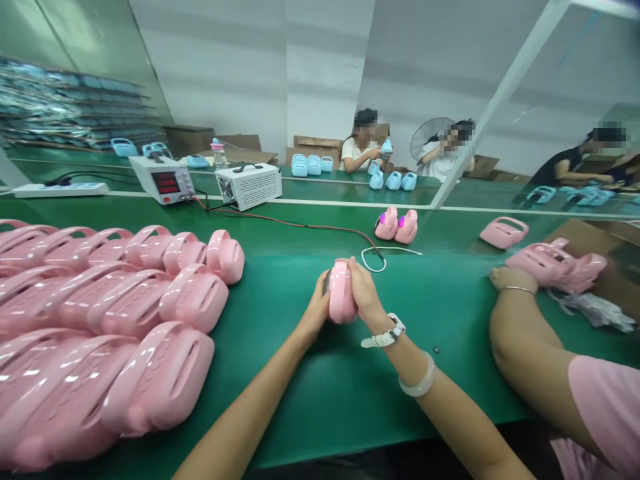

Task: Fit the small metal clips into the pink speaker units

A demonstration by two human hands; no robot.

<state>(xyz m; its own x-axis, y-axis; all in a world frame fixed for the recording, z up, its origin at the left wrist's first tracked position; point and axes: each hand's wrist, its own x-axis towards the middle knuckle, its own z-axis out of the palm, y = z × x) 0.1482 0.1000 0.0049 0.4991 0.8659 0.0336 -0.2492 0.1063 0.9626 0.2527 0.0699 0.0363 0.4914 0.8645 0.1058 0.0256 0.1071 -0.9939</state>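
Note:
Between my two hands, a glossy pink plastic device with a rounded housing (342, 293) is held upright over the green mat. My left hand (318, 303) grips its left side, where a dark face shows. Wrapped along the right side, my right hand (364, 290) has its thumb and fingers near the top. The device's front and underside are partly hidden. Just beyond it lie a white cable loop (375, 265) and a pair of pink devices with purple-lit faces (387, 224).
Rows of pink handled housings (185, 377) fill the left. Behind stand a power supply (165, 180) and a white vented box (250, 187). At right, a co-worker's arm (520, 320) reaches toward pink housings (543, 263) beside a cardboard box (600, 240). Other people work with blue housings across the bench.

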